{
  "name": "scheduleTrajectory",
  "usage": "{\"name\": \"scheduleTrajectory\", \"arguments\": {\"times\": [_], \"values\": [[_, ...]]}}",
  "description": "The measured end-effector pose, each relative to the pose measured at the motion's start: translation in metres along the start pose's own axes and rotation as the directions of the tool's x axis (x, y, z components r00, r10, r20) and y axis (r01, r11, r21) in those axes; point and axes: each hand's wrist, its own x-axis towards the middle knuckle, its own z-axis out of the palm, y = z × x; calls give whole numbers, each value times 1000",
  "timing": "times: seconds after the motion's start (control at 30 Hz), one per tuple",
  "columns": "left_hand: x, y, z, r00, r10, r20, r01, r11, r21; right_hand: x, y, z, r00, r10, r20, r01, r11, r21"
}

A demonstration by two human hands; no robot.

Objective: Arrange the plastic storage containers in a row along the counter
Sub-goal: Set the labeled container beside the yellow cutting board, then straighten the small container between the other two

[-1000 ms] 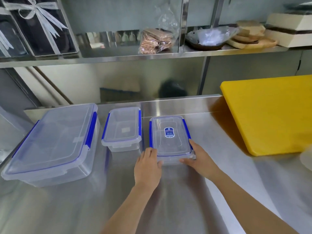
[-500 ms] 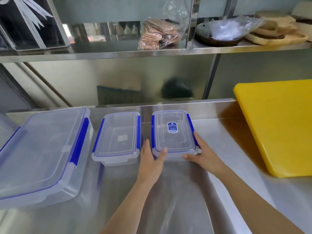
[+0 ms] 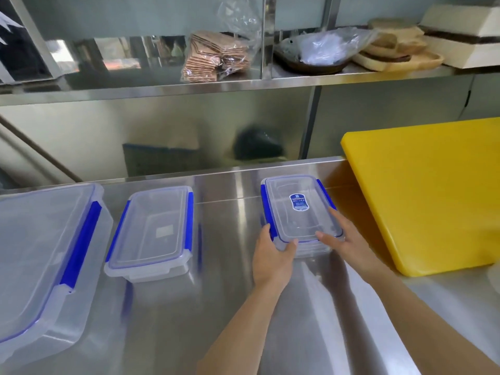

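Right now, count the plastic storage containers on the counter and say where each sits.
3. A large container at the far left, partly out of frame; a medium container beside it; the labelled container held by the left hand and right hand, next to the yellow board.

Single head-worn view, wide-angle: the steel counter (image 3: 238, 307) is seen from close above, faced forward and down toward its back edge.

Container lid label (image 3: 298, 202): print unreadable
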Motion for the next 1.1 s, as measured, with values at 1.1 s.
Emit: {"name": "scheduleTrajectory", "arguments": {"times": [1.1], "values": [[16, -52, -204, 946, -95, -311, 102, 995, 7, 2, -56, 199, 896, 6, 444, 71, 985, -157]]}}
